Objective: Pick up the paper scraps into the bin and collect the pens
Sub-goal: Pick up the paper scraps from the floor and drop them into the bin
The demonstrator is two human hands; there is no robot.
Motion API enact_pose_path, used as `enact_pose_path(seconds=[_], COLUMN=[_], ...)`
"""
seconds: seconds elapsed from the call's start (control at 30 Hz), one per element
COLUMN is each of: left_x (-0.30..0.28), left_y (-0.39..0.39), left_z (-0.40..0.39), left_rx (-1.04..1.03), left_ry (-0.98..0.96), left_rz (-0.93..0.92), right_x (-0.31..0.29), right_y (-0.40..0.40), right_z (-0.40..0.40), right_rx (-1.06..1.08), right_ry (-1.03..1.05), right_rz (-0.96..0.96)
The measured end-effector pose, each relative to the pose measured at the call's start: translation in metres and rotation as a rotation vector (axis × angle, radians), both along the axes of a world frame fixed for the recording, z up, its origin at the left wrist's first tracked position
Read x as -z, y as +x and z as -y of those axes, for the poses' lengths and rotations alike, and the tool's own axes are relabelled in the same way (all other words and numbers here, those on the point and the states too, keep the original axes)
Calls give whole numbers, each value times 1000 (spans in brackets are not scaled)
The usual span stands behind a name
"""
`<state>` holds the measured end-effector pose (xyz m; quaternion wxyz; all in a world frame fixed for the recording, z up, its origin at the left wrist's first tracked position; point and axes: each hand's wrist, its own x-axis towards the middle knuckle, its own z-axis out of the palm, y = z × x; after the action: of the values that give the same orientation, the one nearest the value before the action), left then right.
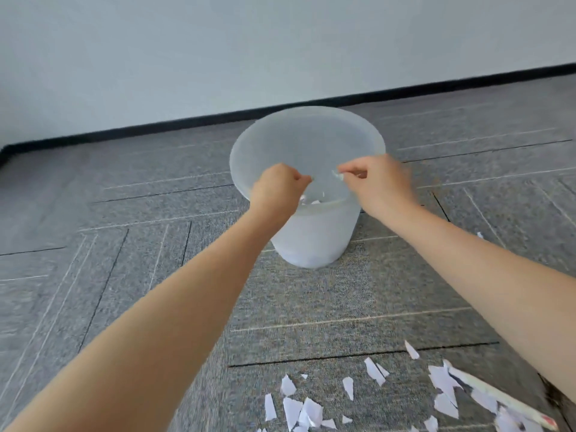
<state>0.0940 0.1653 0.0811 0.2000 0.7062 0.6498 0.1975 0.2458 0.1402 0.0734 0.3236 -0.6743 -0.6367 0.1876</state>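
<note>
The right hand (378, 182) pinches a tiny paper bit (337, 175) over the open bin (311, 235). The left hand (276, 187) is curled shut beside it; what it holds, I cannot tell. A few scraps lie inside the bin. More paper scraps (300, 410) lie on the floor (124, 213) nearby, with a white pen (505, 400) among them.

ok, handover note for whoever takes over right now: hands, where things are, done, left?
Left hand: closed, over the bin's near rim; can't tell if it holds anything.
Right hand: pinching a small paper scrap above the bin mouth.
Translucent bin: upright on the carpet, a few scraps inside.
Done: some scraps binned.
Left: many scraps on the carpet near right, one stray by the right forearm. A white pen-like stick lies among them; no other pens in view.
</note>
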Motion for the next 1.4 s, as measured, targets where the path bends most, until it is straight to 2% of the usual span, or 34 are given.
enact_pose_path(seconds=[0.07, 0.13, 0.27, 0.4, 0.53, 0.7, 0.8, 0.87, 0.9, 0.97, 1.03, 1.1, 1.17, 1.3, 1.4], left_x=[5, 5, 3, 2, 7, 10, 12, 31, 52, 104, 157, 197, 222, 234, 235], left_y=[2, 5, 2, 4, 4, -1, 1, -2, -7, -20, -37, -55, -66, -61, -51], left_z=[-3, -4, -6, -5, 11, 32, 50, 79, 98, 143, 188, 228, 261, 291, 286], left_rx=[-18, -6, 11, 11, 17, 90, 154, 220, 269, 354, 275, 39, -129, -47, 136], left_ry=[-5, -4, -46, -49, 99, 330, 513, 595, 589, 457, 113, -275, -457, -479, -414], left_rz=[-61, -94, -121, -88, 18, 139, 178, 180, 154, 21, -152, -243, -218, -189, -223], right_x=[-3, -3, 0, 7, 33, 58, 85, 124, 147, 186, 212, 225, 230, 228, 225], right_y=[2, 6, 5, 6, 10, 2, 3, 13, 19, 29, 34, 33, 29, 14, 4], right_z=[0, 1, 5, 17, 38, 64, 85, 113, 129, 158, 176, 188, 201, 229, 248], right_rx=[-8, -2, 16, -8, -60, -33, 82, 182, 214, 189, 115, 92, 59, -135, -331], right_ry=[-21, -17, 46, 168, 337, 424, 312, 59, -99, -409, -626, -708, -680, -542, -494], right_rz=[126, 166, 140, 13, -186, -201, -260, -190, -96, 134, 267, 290, 317, 351, 369])
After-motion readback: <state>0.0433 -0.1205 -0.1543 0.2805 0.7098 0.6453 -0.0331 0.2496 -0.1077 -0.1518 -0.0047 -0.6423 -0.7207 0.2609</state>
